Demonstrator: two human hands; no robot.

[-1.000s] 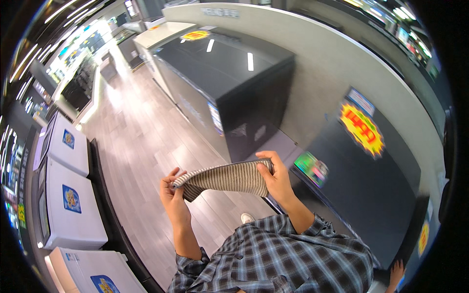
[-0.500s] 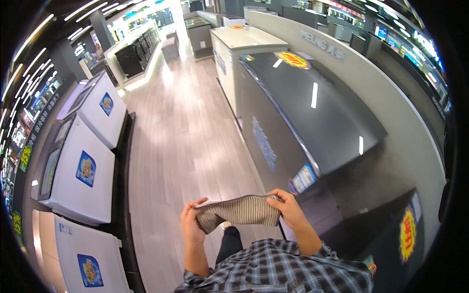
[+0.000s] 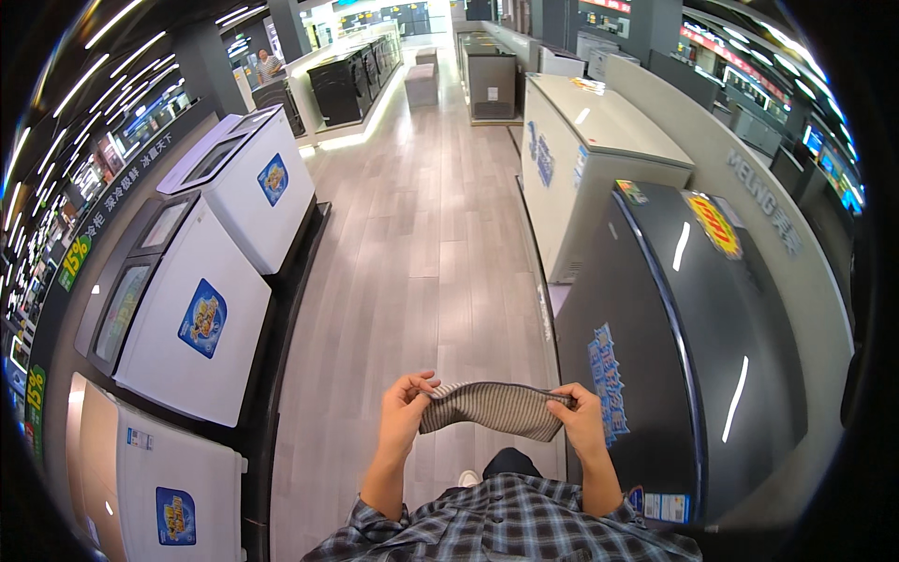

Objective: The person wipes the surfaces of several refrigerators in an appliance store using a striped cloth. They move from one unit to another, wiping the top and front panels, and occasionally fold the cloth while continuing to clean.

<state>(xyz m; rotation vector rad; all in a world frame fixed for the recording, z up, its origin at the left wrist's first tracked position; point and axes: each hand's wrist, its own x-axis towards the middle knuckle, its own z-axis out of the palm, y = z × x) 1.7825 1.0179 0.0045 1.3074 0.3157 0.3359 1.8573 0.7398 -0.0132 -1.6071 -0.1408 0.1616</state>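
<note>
We hold a striped cloth (image 3: 496, 405) spread between both hands, its upper edge wavy, to the left of the dark freezer (image 3: 749, 318) and above the floor (image 3: 412, 281). Our left hand (image 3: 405, 410) is closed in a pinch on the end farther from that freezer; our right hand (image 3: 581, 420) pinches the nearer end. Beyond the dark freezer stands a cream freezer (image 3: 623, 140), and across the floor from it, white freezers (image 3: 201, 365).

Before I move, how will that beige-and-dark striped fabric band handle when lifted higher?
The striped fabric band is likely floppy: its upper edge waves between the left hand and right hand. It's probably light, since a pinch at each end holds it up.
</note>
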